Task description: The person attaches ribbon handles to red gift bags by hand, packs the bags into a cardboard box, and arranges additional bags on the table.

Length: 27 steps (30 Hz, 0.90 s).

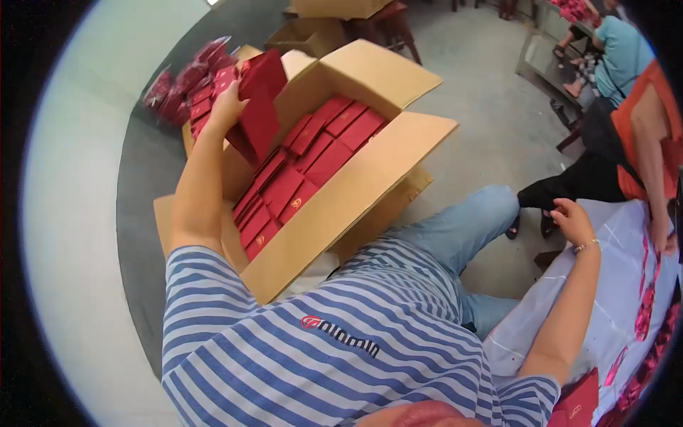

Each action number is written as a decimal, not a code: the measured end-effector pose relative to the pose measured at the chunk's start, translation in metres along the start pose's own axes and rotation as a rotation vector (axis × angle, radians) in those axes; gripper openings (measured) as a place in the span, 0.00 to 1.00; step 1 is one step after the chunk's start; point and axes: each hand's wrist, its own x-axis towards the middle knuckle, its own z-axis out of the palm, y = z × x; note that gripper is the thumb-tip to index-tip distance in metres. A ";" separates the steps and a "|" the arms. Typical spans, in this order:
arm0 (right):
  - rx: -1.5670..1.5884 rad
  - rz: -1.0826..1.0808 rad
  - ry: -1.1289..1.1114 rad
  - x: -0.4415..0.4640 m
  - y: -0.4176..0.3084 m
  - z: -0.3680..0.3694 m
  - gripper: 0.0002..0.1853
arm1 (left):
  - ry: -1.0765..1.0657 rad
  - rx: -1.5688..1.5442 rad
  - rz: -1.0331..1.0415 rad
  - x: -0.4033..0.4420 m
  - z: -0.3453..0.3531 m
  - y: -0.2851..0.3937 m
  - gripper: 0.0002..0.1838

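At the upper left, my left hand [228, 108] is closed on dark red packets [265, 82] at the far side of an open cardboard box. The large red sides of the held packets stand tilted beside the fingers. Rows of flat red packets [313, 164], some with a small gold mark, fill this cardboard box [356, 185], whose flaps are folded outward. On the other side of my body, my right hand [573, 222] hovers near the edge of a table with a white cover [555, 306]. Its fingers are loosely bent and apart, with nothing in them.
Clear plastic bags of red items [188, 82] lie against the wall beyond the box. Another open carton [306, 35] and a wooden stool [388, 28] stand behind. A person in orange [647, 128] is at the table; another in light blue [619, 53] sits farther back.
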 end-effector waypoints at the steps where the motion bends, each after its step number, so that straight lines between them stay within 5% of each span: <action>1: -0.052 -0.013 0.015 -0.001 0.002 -0.002 0.20 | 0.006 -0.055 0.009 0.005 -0.006 0.039 0.25; 4: 0.029 -0.071 0.094 0.004 0.002 0.003 0.21 | 0.237 -0.230 0.263 0.023 -0.006 0.110 0.26; 10: 0.149 -0.222 0.479 -0.012 -0.063 -0.013 0.22 | 0.264 -0.621 0.676 0.004 -0.071 0.287 0.26; 12: 0.540 -0.238 0.462 -0.016 -0.074 -0.026 0.23 | 0.248 -0.713 0.783 -0.001 -0.075 0.335 0.28; 14: 0.558 -0.218 0.559 -0.045 -0.097 -0.049 0.24 | 0.209 -0.728 0.897 -0.017 -0.088 0.386 0.29; 20: 1.503 -0.205 0.415 -0.155 -0.095 -0.090 0.35 | 0.334 -0.691 1.710 -0.060 -0.111 0.519 0.28; 24: 1.512 -0.235 0.379 -0.252 -0.077 -0.075 0.36 | 0.613 -0.845 2.161 -0.094 -0.119 0.593 0.22; 27: 1.264 -0.281 0.558 -0.303 -0.084 -0.055 0.32 | 0.670 -0.953 2.358 -0.120 -0.125 0.635 0.20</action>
